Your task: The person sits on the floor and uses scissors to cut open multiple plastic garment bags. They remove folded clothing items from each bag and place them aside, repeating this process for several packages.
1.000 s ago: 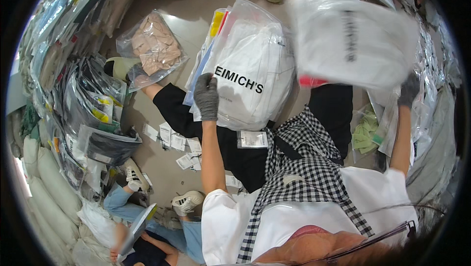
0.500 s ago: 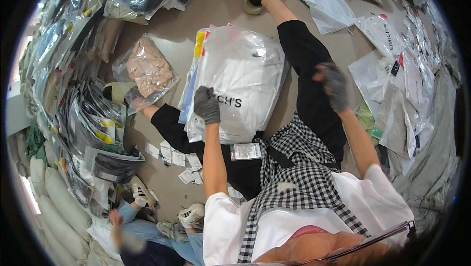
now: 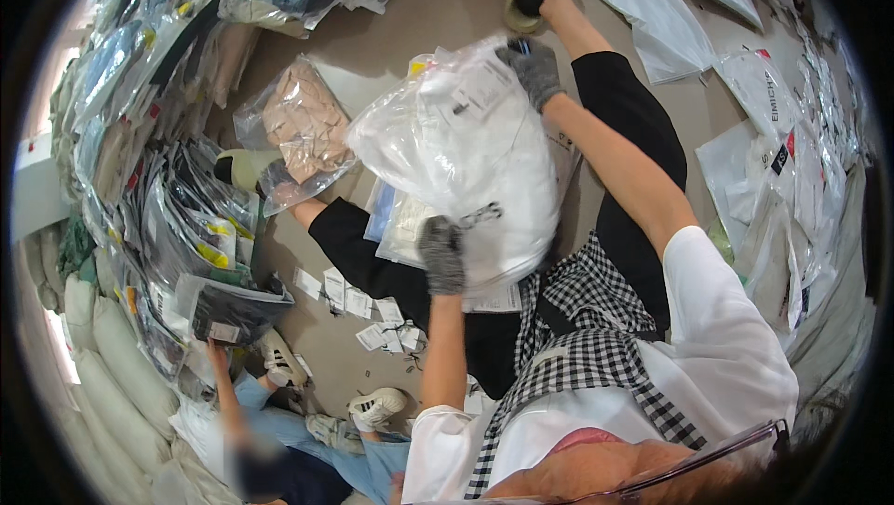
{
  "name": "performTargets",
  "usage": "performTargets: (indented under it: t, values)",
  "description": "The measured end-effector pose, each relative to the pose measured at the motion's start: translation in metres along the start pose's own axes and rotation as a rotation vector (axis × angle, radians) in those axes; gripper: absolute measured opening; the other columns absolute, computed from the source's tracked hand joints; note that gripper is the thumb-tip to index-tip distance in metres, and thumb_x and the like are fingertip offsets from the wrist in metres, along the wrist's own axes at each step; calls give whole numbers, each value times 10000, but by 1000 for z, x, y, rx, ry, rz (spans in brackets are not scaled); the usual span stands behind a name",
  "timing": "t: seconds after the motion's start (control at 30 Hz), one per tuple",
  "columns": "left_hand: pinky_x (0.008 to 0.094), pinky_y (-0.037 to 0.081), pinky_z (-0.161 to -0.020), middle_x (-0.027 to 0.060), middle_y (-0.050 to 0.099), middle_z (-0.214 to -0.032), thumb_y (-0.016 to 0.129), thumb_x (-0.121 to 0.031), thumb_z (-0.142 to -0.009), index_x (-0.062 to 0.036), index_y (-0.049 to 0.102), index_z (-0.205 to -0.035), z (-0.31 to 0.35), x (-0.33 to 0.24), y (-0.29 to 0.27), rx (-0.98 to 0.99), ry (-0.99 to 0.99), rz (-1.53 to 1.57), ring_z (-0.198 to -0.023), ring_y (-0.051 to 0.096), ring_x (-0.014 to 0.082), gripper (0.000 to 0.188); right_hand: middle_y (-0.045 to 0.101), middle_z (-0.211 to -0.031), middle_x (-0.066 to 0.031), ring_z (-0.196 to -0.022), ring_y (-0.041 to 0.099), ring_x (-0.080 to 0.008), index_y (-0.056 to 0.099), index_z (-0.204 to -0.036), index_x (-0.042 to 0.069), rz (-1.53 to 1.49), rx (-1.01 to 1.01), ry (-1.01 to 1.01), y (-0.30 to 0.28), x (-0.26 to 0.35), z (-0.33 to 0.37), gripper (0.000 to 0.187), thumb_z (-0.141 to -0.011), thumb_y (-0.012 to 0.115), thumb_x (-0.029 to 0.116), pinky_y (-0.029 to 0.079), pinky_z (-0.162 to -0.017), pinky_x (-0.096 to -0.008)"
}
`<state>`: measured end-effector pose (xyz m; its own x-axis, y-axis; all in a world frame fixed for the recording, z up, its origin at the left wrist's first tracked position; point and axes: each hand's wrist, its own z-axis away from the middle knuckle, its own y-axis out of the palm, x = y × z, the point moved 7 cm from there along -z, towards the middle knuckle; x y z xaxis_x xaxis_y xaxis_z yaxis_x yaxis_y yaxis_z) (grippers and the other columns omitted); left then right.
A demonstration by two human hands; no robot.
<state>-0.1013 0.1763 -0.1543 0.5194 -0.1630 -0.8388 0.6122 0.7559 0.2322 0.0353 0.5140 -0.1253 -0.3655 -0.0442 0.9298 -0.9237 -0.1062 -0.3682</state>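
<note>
A clear plastic bag with a folded white garment (image 3: 494, 156) is tilted above the stack between my legs. My left hand (image 3: 441, 255), in a grey knit glove, is closed on its near edge, beside dark print. At the bag's far corner my right hand (image 3: 535, 75), also gloved with bare fingertips, has its fingers closed on the plastic. A small dark thing with a bit of blue shows at those fingertips; its kind is unclear. Under the raised bag, other bagged garments (image 3: 402, 226) peek out on the left. A white label sits inside the bag near my right hand.
A bagged peach garment (image 3: 303, 123) lies by my left foot. Dark bagged clothes (image 3: 209, 226) are piled at the left, white bags (image 3: 768, 105) at the right. Paper tags (image 3: 368, 309) lie on the floor. Another person (image 3: 298, 449) sits at lower left, reaching to the dark pile.
My right hand has come from my right knee to the bag's far corner. The top bag has been raised and tilted off the stack. The other person's hand has reached the dark bags.
</note>
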Motion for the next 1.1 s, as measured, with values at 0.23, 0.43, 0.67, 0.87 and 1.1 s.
performTargets:
  t: [0.23,0.43,0.67,0.87,1.1]
  values:
    - [390,472,-767,165,625,-881,550,-219,-880,-22,608,-993,129,16,130,841,72,-873,-831,599,313,235,640,-795,-126,-715,600,-225,637,-886,45,-24,547,-435,49,107,31,270,-791,667,296,466,-693,-326]
    - [315,465,-697,104,610,-837,600,-133,-854,-28,619,-985,62,-147,94,76,459,-715,-735,578,230,169,642,-799,-61,-732,580,-148,636,-911,33,-174,727,-262,56,105,84,196,-815,671,200,465,-709,-292]
    - [406,437,-686,121,603,-757,674,-98,-743,-69,636,-829,-44,-172,105,17,1105,-830,-739,558,315,99,633,-825,-36,-788,554,-95,638,-945,17,-215,709,-231,58,120,95,178,-836,651,157,461,-764,-270]
    - [393,444,-645,140,599,-759,684,-83,-720,-43,606,-769,-41,-165,89,19,1090,-1063,-708,572,321,101,617,-811,-11,-767,531,-79,641,-929,15,-228,566,-122,68,101,94,151,-833,647,131,450,-740,-250]
    - [402,462,-689,139,610,-793,680,-96,-718,-42,629,-809,6,-103,-59,-137,742,-1203,-773,575,327,118,647,-811,-95,-735,576,-166,642,-907,7,-183,447,-90,87,64,60,195,-841,634,190,457,-709,-301]
